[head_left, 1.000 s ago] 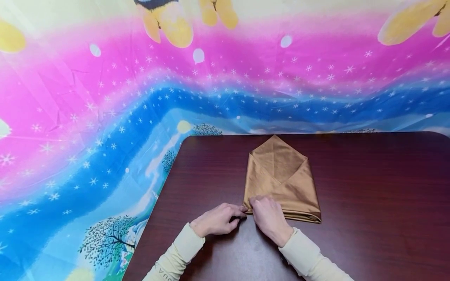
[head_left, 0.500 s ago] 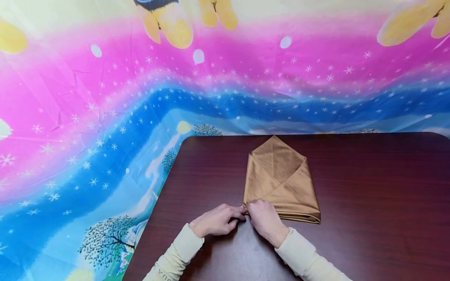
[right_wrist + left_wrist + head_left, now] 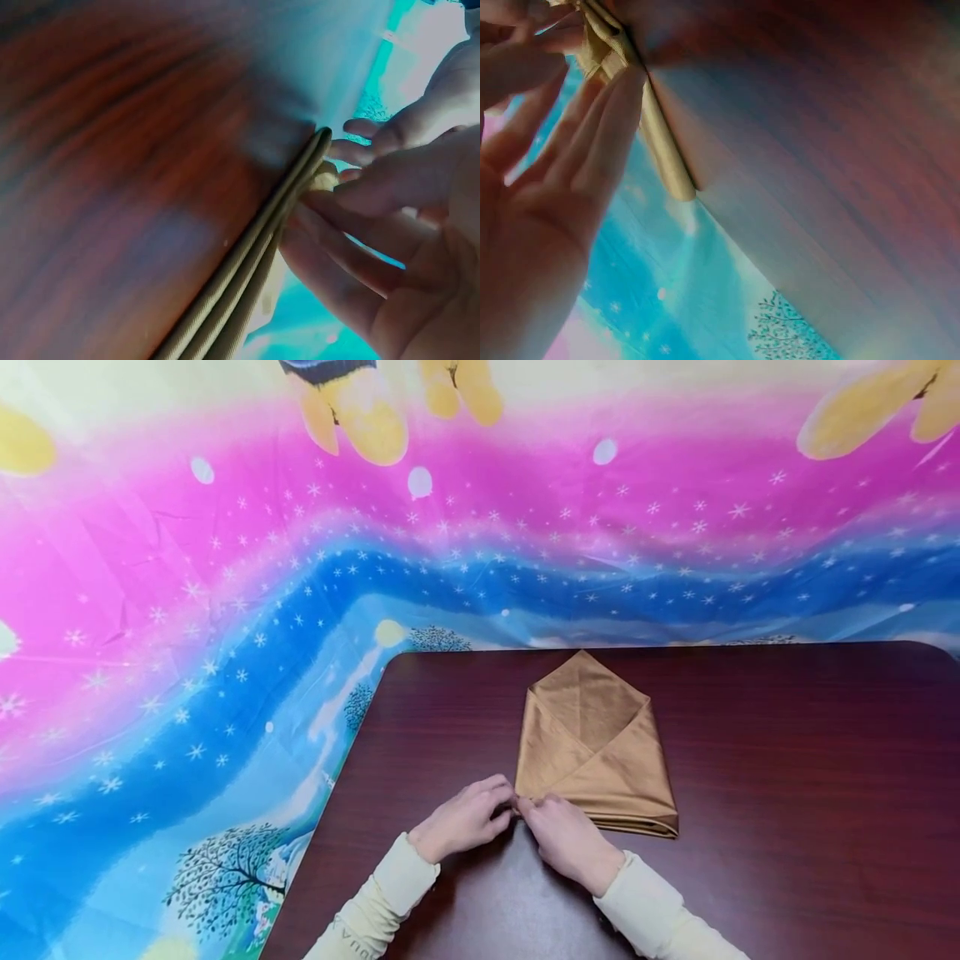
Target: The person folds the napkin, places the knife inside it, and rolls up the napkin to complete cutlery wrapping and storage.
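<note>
A gold-brown satin cloth [image 3: 600,768] lies folded like an envelope, its pointed flap at the far edge of the table. Its near edge shows stacked layers [image 3: 247,262] in the right wrist view. At the near left corner, my left hand [image 3: 468,814] pinches the cloth; its longer fingers lie along the cloth's side in the left wrist view. Close beside it, my right hand [image 3: 566,839] pinches the same corner between thumb and fingers. A small bunched bit of cloth [image 3: 592,49] shows by the fingertips. The exact contact of the fingertips is partly hidden.
The dark red-brown wooden table [image 3: 810,793] extends right of the cloth and towards me. Its rounded left edge slopes down beside my left arm. A printed pink and blue backdrop [image 3: 480,527] hangs behind and to the left.
My right hand has slid left along the near edge to the corner, where its fingertips meet the left hand's. The left hand's fingers have lifted slightly. The cloth's folded shape stays the same.
</note>
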`<state>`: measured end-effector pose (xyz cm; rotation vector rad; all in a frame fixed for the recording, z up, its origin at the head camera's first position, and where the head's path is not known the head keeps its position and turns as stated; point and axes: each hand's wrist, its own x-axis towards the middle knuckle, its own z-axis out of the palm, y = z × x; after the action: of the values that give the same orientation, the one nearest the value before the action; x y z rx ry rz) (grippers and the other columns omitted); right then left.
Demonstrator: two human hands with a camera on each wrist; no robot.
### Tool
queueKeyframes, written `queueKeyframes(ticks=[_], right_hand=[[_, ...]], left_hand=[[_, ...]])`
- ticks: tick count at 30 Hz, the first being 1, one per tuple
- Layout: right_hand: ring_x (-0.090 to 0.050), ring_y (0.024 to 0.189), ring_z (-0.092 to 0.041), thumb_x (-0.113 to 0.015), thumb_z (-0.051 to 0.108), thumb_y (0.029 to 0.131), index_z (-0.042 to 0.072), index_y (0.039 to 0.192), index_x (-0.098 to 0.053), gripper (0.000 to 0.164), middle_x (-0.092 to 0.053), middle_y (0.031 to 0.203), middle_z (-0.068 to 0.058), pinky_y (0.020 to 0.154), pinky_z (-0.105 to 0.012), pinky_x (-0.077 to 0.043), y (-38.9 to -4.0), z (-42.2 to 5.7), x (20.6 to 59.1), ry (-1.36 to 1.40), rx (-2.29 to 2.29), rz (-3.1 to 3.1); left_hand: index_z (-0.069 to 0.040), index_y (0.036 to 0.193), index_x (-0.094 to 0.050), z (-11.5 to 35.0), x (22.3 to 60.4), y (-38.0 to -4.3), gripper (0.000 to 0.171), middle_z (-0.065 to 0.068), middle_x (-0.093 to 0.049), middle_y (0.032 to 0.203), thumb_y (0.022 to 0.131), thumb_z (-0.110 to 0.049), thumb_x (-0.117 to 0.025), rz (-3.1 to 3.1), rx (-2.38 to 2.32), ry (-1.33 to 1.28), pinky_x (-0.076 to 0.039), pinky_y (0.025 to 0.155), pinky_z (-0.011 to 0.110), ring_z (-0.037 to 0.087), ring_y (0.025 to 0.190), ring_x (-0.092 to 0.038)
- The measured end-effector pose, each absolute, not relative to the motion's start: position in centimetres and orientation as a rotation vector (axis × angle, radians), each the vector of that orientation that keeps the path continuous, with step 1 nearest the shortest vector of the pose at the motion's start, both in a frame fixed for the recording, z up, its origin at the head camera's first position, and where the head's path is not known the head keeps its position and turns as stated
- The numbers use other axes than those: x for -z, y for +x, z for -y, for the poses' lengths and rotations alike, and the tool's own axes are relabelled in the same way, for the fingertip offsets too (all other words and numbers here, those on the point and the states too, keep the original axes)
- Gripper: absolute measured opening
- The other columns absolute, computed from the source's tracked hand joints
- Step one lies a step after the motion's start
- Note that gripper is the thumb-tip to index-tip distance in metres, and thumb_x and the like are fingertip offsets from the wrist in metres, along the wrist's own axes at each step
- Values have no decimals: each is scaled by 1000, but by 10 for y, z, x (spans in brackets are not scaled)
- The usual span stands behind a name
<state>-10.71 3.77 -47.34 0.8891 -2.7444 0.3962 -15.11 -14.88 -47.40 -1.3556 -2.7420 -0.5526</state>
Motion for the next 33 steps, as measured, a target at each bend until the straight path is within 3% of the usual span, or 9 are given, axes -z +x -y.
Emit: queueKeyframes(ticks=[4,11,16,25,33], right_hand=[[-61,76,-22,-68,-3,70,10,86,-58,23,-66,80,-2,68,-34,-50,-108,-45,473,1001,-362,2750],[-53,69,-9,-63,-6,74,14,77,-54,22,-53,72,7,63,-25,-46,-112,-59,468,1167,-555,2767],[-55,71,-8,-63,-5,75,13,79,-57,20,-55,77,5,64,-24,-47,-116,-76,465,1219,-616,2737],[-51,82,-18,-81,8,62,11,95,-63,38,-51,89,1,68,-36,-46,-119,-132,463,957,-372,2795],[-53,88,-22,-87,15,62,15,96,-66,40,-55,97,-2,65,-38,-47,-113,-176,466,835,-321,2906]], left_hand=[[-14,97,-67,141,472,-151,13,-4,-59,95,84,-14,-70,2695,419,-1316,-48,75,17,7,82,-59],[-22,92,-71,133,478,-151,17,-11,-66,95,83,-37,-73,2621,8,-1351,-50,74,26,9,85,-62],[-24,86,-72,130,478,-150,16,-11,-64,91,81,-39,-73,2604,-67,-1312,-48,69,27,10,81,-60],[-21,88,-72,125,475,-154,18,-6,-63,94,82,-37,-75,2688,32,-1298,-53,74,26,12,82,-63],[-19,77,-67,122,474,-154,18,-6,-59,86,82,-35,-74,2687,-25,-1294,-52,67,26,12,74,-60]])
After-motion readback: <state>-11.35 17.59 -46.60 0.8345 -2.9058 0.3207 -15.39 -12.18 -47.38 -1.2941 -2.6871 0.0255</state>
